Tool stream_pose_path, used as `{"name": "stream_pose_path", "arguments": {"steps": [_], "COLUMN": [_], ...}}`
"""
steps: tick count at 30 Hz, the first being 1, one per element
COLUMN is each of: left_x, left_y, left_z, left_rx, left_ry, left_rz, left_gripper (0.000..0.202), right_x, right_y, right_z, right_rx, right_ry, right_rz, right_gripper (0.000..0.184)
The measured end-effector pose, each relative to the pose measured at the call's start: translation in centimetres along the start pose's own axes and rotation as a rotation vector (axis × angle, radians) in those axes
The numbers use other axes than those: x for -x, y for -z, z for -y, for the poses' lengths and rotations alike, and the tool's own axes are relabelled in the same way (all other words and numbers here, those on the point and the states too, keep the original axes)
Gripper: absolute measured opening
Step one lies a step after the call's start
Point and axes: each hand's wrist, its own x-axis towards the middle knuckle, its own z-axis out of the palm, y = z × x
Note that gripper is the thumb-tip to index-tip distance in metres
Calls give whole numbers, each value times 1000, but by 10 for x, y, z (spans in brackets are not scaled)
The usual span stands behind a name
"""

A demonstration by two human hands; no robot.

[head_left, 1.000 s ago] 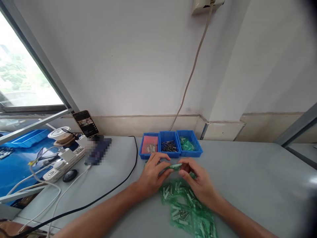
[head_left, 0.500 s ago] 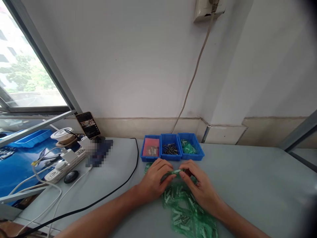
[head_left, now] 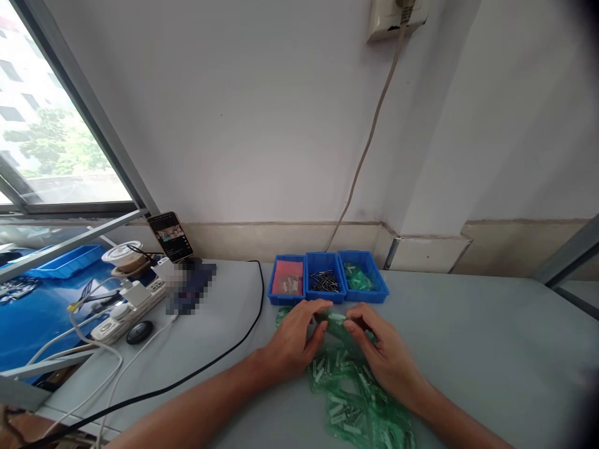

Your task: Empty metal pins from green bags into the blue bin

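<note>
My left hand (head_left: 294, 340) and my right hand (head_left: 381, 349) meet over the grey table (head_left: 468, 349), both pinching the ends of a small green bag (head_left: 336, 317) that holds a pale part. Beneath and in front of the hands lies a pile of green bags (head_left: 355, 399) with small metal parts inside. Just behind the hands stand three blue trays: the left tray (head_left: 286, 284) holds a pink bag, the middle tray (head_left: 324, 282) dark metal pins, the right tray (head_left: 361, 279) green bags.
A black cable (head_left: 224, 352) curves across the table on the left. Further left are a white power strip (head_left: 128, 302), a propped phone (head_left: 170, 236), a tape roll and a blue surface. A wall socket (head_left: 395, 19) with a beige cord hangs above.
The view has shifted slightly. My hands stay together on the small green bag, with the fingers working it a little closer to the trays.
</note>
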Motion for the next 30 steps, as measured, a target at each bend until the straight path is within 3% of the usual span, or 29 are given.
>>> {"name": "stream_pose_path", "arguments": {"steps": [7,19,24,27,30], "left_x": [-6,-8,-9,-9,-9], "left_y": [3,3,5,3,1], "left_z": [-5,4,0,0,0], "left_rx": [3,-57,-19,-27,-29], "left_ry": [-126,-73,-21,6,21], "left_rz": [36,-24,-71,-103,-82], "left_gripper": [46,30,24,17,16], "right_x": [1,0,1,-1,-4], "right_y": [-4,-1,3,3,2], "right_z": [-5,-2,-5,-5,-4], "right_rx": [-100,-114,-120,-44,3], "right_ry": [-76,-110,-3,48,-3], "right_rz": [-98,-4,44,0,-31], "right_gripper": [19,28,38,38,30]}}
